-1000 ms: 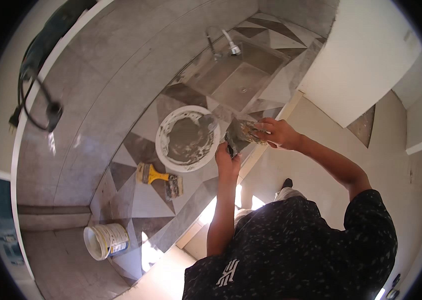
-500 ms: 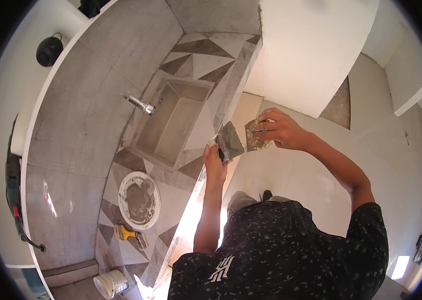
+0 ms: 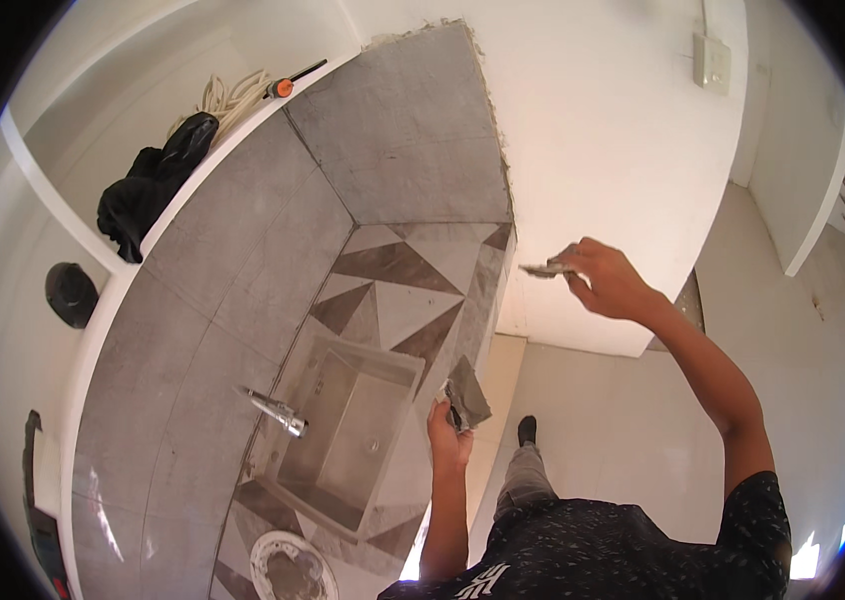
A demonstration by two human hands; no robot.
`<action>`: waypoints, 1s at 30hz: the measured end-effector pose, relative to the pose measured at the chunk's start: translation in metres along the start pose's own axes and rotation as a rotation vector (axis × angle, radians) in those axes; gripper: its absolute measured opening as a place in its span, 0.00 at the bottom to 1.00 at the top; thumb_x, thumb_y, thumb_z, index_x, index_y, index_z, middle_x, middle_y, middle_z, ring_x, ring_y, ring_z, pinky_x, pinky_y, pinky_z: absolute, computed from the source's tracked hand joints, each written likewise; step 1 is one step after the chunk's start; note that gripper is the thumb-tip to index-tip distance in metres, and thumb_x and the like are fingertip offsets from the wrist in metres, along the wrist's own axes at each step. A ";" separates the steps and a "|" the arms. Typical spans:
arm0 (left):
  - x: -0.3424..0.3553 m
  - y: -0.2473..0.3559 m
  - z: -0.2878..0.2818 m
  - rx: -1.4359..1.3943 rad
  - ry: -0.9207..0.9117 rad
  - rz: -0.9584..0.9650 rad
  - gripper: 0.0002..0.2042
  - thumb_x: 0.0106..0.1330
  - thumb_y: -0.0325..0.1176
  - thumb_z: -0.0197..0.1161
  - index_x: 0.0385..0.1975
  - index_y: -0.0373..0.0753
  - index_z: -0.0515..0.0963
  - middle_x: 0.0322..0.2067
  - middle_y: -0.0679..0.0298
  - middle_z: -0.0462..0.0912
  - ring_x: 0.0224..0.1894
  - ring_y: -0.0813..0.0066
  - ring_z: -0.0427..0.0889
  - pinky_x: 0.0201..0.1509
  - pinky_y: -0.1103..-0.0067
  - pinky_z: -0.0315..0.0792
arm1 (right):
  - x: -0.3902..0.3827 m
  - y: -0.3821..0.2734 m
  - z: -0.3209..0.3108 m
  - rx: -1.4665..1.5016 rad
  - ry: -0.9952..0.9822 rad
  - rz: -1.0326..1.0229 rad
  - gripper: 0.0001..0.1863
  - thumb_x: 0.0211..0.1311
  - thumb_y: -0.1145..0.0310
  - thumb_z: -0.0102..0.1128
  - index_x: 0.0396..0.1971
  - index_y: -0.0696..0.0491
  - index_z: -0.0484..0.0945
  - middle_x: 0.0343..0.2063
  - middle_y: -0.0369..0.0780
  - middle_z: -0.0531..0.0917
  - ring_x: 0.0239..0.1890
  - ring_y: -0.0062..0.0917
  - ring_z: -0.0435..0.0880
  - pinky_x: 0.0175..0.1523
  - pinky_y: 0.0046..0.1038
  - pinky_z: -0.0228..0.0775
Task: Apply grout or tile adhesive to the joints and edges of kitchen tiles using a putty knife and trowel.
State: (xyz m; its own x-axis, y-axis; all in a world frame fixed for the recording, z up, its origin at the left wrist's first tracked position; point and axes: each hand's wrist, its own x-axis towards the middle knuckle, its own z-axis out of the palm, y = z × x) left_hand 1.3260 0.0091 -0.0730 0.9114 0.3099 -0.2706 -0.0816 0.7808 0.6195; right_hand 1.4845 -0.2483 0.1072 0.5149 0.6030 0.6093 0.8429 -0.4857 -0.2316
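My left hand [image 3: 450,440] grips a putty knife [image 3: 470,393], its wide grey blade smeared with paste and angled up beside the counter's edge. Higher and to the right, my right hand [image 3: 611,282] is closed on a second putty knife [image 3: 545,270], seen nearly edge-on in front of the end of the tiled wall. The two blades are well apart. A white tub [image 3: 265,556] with grey paste inside stands on the patterned counter [image 3: 408,312], partly cut off by the lower rim of the picture.
A basin [image 3: 395,362] is set into the counter, with a chrome tap [image 3: 281,412] over it. Grey wall tiles [image 3: 413,130] end in a rough edge against the white wall [image 3: 603,150]. A shelf holds a black cloth [image 3: 158,185], coiled cable [image 3: 231,100] and a round black object [image 3: 72,295].
My view has shifted forward, toward the tiled corner. The hands have moved apart; the right one has carried its putty knife up toward the wall's edge and turned the blade edge-on.
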 end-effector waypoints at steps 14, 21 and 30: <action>0.201 0.047 0.069 -0.167 -0.046 -0.006 0.15 0.62 0.26 0.44 0.49 0.35 0.66 0.44 0.59 0.74 0.48 0.66 0.74 0.52 0.72 0.69 | 0.361 0.094 -0.002 -0.088 0.233 0.002 0.09 0.50 0.73 0.49 0.28 0.62 0.73 0.24 0.48 0.71 0.30 0.40 0.71 0.35 0.38 0.63; 0.245 0.043 0.072 -0.188 -0.016 -0.053 0.15 0.61 0.26 0.44 0.48 0.32 0.66 0.44 0.58 0.74 0.48 0.66 0.74 0.53 0.72 0.68 | 0.465 0.147 0.035 -0.427 0.342 -0.214 0.06 0.49 0.75 0.50 0.23 0.61 0.74 0.25 0.44 0.73 0.31 0.34 0.73 0.34 0.34 0.70; 0.267 0.048 0.062 -0.252 0.025 -0.001 0.16 0.59 0.28 0.47 0.48 0.35 0.67 0.43 0.59 0.75 0.47 0.64 0.75 0.51 0.70 0.70 | 0.504 0.167 0.090 -0.860 0.329 -0.421 0.03 0.40 0.78 0.54 0.16 0.61 0.72 0.26 0.43 0.71 0.32 0.29 0.71 0.28 0.24 0.72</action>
State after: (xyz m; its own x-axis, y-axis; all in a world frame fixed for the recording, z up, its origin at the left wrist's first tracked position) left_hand 1.5903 0.0953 -0.0698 0.9016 0.3199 -0.2913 -0.1815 0.8908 0.4166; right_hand 1.8988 0.0312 0.3077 0.0237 0.6890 0.7244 0.4809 -0.6431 0.5960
